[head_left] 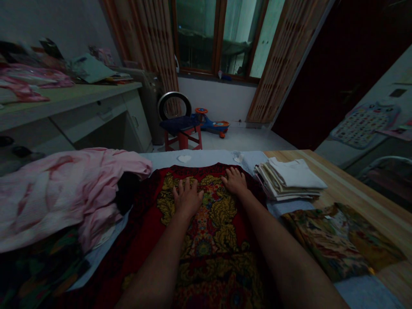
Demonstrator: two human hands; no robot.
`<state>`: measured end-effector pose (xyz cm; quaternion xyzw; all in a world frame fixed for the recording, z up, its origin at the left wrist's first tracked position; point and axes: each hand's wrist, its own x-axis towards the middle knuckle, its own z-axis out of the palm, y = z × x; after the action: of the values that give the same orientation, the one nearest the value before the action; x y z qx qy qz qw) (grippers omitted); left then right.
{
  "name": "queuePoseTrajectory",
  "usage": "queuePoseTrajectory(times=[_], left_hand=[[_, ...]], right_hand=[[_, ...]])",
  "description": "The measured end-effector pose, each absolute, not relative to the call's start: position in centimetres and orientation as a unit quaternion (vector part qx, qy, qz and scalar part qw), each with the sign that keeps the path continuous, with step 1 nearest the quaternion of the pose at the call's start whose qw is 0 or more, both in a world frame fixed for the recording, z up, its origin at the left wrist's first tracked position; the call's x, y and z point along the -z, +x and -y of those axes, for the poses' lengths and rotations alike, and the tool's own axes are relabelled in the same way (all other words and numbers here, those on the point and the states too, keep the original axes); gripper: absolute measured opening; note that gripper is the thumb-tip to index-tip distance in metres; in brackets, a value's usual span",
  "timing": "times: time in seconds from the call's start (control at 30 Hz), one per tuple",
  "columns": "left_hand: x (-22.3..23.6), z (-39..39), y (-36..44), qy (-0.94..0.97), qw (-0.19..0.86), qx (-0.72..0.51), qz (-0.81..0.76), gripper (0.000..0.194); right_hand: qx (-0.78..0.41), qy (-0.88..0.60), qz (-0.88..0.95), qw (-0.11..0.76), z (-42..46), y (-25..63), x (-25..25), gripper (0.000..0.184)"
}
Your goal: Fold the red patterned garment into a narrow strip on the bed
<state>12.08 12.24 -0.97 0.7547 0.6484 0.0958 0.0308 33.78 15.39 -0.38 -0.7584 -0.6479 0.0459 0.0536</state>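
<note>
Both my hands lie flat on a red garment with a yellow floral print [206, 240], spread out on a bed. My left hand [187, 198] rests near the middle of the cloth, its fingers apart. My right hand [234, 181] presses near the cloth's far edge, fingers spread, holding nothing. To the right stands a stack of folded white and cream clothes [288, 179]. Below it lies a folded floral garment in green and brown [337, 240]. A crumpled pink cloth [61, 193] heaps up left of my left hand.
A wooden board [363, 201] runs along the right side under the folded clothes. Beyond the bed are a cluttered desk [71, 107], a red stool [183, 137] with dark cloth, a blue-and-orange child's ride-on toy [210, 122], and a curtained window [219, 38].
</note>
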Motion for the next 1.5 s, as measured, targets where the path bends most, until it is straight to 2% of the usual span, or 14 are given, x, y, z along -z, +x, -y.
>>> queuePoseTrajectory(times=[0.17,0.3,0.4,0.8,0.97,1.07,1.33,1.5], left_hand=[[1.0,-12.2,12.1,0.754,0.03,-0.096,-0.649,0.059],[1.1,-12.3,12.1,0.754,0.03,-0.099,-0.649,0.058],[1.2,-12.3,12.1,0.756,0.025,-0.103,-0.646,0.057],[0.4,-12.2,12.0,0.751,0.047,-0.09,-0.652,0.058],[0.5,-12.1,12.0,0.752,0.045,-0.089,-0.651,0.06],[0.3,-12.1,12.0,0.752,0.041,-0.093,-0.651,0.059],[1.3,-13.3,10.5,0.71,0.024,-0.102,-0.696,0.063],[1.2,-13.3,10.4,0.707,0.034,-0.105,-0.699,0.065]], right_hand=[[-0.038,-0.768,0.637,0.055,-15.6,34.7,0.3,0.064],[0.003,-0.754,0.652,0.075,-14.8,34.1,0.1,0.054],[-0.009,-0.714,0.696,0.078,-14.7,33.1,0.0,0.048],[-0.042,-0.739,0.67,0.046,-18.6,33.0,0.3,0.063],[0.01,-0.742,0.667,0.072,-18.3,30.6,-0.3,0.05],[0.002,-0.704,0.705,0.084,-18.1,28.9,-0.1,0.047],[-0.06,-0.732,0.677,0.06,-19.0,28.9,0.5,0.064],[-0.068,-0.724,0.682,0.079,-18.3,29.6,-0.3,0.071]])
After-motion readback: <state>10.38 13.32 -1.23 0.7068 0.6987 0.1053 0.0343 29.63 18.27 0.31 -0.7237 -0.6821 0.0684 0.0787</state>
